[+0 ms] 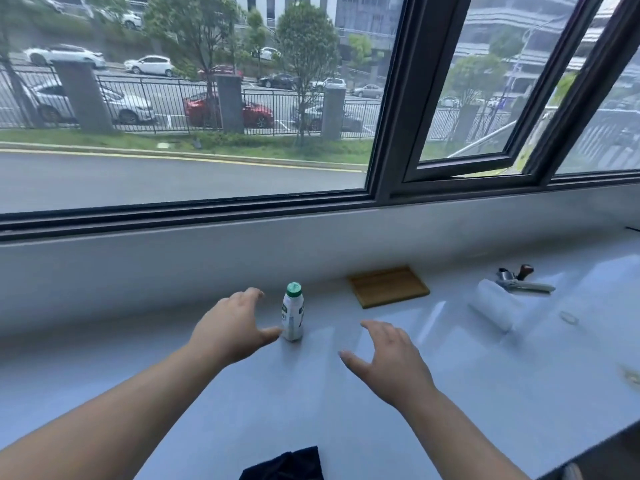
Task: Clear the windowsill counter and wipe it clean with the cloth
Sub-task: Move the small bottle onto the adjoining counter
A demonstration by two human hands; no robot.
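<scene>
A small white bottle with a green cap (292, 315) stands upright on the pale windowsill counter (242, 403). My left hand (231, 327) is open just left of the bottle, its thumb almost touching the base. My right hand (388, 362) hovers open over the counter to the right of the bottle, holding nothing. A dark cloth (287, 465) lies at the near edge of the counter, partly cut off by the frame. Further back lie a flat wooden board (388, 286), a white roll (495, 308) and a metal tool with a dark knob (519, 280).
The window frame (381, 188) and a low white wall run along the back of the counter. One window panel at the right stands tilted open outward. A small clear round item (569, 318) and another object (631, 375) lie at the far right.
</scene>
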